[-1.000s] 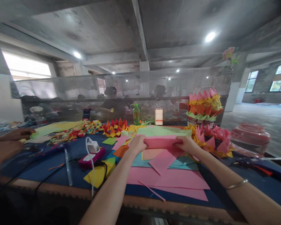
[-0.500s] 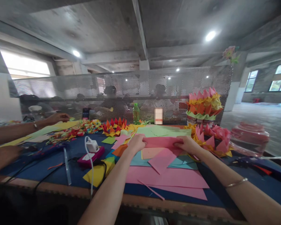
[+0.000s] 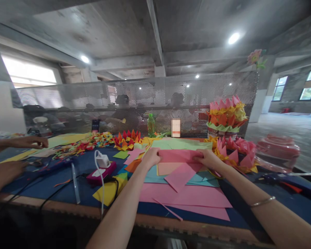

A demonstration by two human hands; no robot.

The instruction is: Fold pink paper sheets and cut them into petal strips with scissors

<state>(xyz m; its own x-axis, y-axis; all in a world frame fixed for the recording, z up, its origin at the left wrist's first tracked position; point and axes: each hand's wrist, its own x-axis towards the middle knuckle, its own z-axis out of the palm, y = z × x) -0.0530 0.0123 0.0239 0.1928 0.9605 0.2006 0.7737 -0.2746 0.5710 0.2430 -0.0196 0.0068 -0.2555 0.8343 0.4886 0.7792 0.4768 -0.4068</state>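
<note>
My left hand (image 3: 150, 158) and my right hand (image 3: 207, 159) each pinch one end of a folded pink paper sheet (image 3: 178, 156), held just above the table. Under it lie loose pink sheets (image 3: 186, 197), a teal sheet (image 3: 151, 177) and an orange piece (image 3: 132, 167) on the blue table cover (image 3: 54, 186). A thin bracelet (image 3: 262, 202) circles my right wrist.
A white charger on a pink phone (image 3: 101, 170) with cables lies to the left, beside a yellow sheet (image 3: 109, 192). Folded paper flowers (image 3: 226, 116) stand at the right, a green bottle (image 3: 151, 126) by the mesh screen. Another person's hands (image 3: 20, 142) work at far left.
My hands stay on the pink sheet, shifted slightly. The other person's far hand at the left pulled back from the yellow paper toward the table's left edge.
</note>
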